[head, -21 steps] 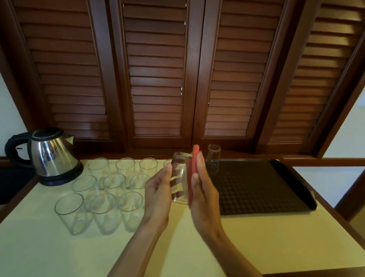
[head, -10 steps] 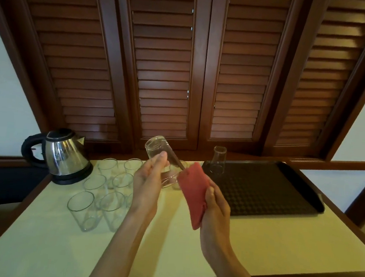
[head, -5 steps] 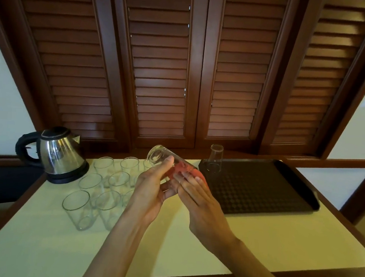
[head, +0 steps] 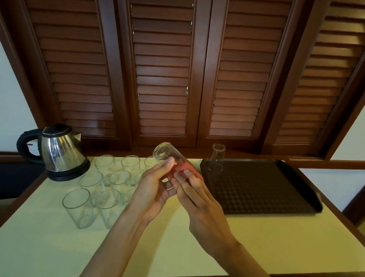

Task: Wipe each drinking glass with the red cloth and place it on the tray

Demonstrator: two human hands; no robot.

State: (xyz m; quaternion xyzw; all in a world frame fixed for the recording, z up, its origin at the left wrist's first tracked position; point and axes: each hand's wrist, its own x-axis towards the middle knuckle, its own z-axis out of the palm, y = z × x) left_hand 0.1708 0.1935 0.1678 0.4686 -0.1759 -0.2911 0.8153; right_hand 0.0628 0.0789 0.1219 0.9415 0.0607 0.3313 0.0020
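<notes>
Two hands are up over the cream countertop (head: 191,247): left hand (head: 152,192) is wrapped around a tilted drinking glass (head: 165,154), base pointing away, while the right hand (head: 199,200) pushes the red cloth (head: 186,167) into its mouth, fingers pinching the fabric. Left of them sits a bunch of empty glasses (head: 100,189), then a steel kettle (head: 62,151). Further back right, one upside-down glass (head: 217,158) stands in the dark tray's (head: 260,187) far left corner.

Dim warm light, sharp focus, wide-angle bending at edges.
</notes>
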